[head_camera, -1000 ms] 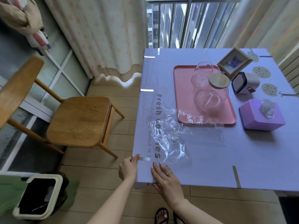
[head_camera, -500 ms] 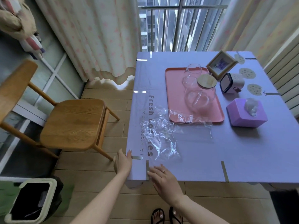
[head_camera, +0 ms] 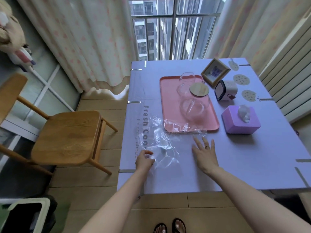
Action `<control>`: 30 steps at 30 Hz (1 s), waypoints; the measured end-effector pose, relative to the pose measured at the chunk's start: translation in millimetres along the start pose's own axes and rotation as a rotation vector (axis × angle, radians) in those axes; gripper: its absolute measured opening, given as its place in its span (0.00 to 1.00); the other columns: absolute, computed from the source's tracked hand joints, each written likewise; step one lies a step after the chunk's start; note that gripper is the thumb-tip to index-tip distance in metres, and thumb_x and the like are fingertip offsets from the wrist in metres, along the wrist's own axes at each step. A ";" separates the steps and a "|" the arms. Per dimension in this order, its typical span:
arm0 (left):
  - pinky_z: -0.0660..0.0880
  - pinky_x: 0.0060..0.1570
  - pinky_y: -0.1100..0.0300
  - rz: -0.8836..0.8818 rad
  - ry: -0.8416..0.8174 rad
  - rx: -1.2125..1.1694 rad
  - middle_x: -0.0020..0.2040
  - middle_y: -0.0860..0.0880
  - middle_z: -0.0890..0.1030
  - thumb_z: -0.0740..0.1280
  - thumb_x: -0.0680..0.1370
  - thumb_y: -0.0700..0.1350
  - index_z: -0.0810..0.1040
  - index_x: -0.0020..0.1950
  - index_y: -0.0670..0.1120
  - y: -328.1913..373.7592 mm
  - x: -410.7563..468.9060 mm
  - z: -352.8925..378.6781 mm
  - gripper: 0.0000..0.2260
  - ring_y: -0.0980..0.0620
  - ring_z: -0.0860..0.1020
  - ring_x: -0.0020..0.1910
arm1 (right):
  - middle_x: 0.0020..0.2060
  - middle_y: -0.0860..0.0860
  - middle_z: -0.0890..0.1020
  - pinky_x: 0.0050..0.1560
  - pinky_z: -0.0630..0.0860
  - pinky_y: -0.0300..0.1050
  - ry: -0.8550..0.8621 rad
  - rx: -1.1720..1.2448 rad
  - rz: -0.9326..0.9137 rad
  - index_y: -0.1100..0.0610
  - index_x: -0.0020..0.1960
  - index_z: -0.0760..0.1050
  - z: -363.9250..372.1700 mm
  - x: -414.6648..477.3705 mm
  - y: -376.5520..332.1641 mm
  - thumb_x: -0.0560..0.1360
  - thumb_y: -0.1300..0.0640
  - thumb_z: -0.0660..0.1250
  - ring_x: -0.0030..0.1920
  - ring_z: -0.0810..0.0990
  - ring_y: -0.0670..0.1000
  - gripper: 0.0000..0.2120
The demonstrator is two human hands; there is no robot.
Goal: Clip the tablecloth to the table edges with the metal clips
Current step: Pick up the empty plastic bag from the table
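A lilac tablecloth (head_camera: 227,165) covers the table. Metal clips hold it along the edges: one at the near left corner (head_camera: 127,171), one midway up the left edge (head_camera: 133,102), one at the far left (head_camera: 136,69), others at the right (head_camera: 302,160). A crumpled clear plastic bag (head_camera: 159,145) lies on the cloth near the left edge. My left hand (head_camera: 143,161) pinches the bag's near corner. My right hand (head_camera: 205,153) hovers flat over the cloth, fingers spread, holding nothing.
A pink tray (head_camera: 170,105) carries a glass jug and a glass cup. A photo frame (head_camera: 214,72), a white box (head_camera: 226,90) and a purple tissue box (head_camera: 239,121) stand to the right. A wooden chair (head_camera: 67,137) and a bin (head_camera: 25,216) are on the left.
Both hands left the near left corner of the table and moved up onto the cloth. The left hand took hold of the plastic bag; the right hand spread out further right.
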State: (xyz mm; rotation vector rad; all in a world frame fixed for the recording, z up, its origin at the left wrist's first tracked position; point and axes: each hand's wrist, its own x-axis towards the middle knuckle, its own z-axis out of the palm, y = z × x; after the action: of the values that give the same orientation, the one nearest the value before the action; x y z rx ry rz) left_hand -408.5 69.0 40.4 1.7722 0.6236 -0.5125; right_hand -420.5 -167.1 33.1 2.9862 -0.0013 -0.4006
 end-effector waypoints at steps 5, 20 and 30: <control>0.73 0.45 0.61 0.025 -0.069 -0.054 0.53 0.47 0.78 0.64 0.77 0.38 0.77 0.58 0.42 3.5 -14.3 11.4 0.10 0.52 0.78 0.47 | 0.54 0.52 0.80 0.65 0.57 0.72 0.222 0.079 -0.051 0.60 0.56 0.78 -9.4 -14.4 -20.5 0.59 0.64 0.74 0.60 0.76 0.61 0.25; 0.76 0.56 0.45 0.160 0.149 -0.080 0.72 0.39 0.62 0.73 0.69 0.34 0.43 0.73 0.52 15.9 -26.8 10.9 0.46 0.48 0.79 0.44 | 0.75 0.56 0.56 0.70 0.56 0.60 0.089 0.237 -0.033 0.48 0.54 0.80 -18.9 33.5 22.8 0.70 0.58 0.68 0.73 0.56 0.60 0.13; 0.77 0.33 0.69 0.310 0.186 0.107 0.61 0.42 0.70 0.68 0.75 0.39 0.75 0.60 0.48 24.5 -32.0 -1.4 0.15 0.56 0.78 0.38 | 0.68 0.51 0.68 0.70 0.52 0.64 0.116 0.397 -0.051 0.58 0.68 0.68 -33.5 2.7 -1.3 0.74 0.59 0.63 0.68 0.65 0.58 0.23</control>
State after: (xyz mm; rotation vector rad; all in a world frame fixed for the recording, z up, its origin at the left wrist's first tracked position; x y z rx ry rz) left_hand -417.2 59.9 78.7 1.9890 0.4424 -0.1720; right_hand -409.2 -161.6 64.3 3.4036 0.0076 -0.2559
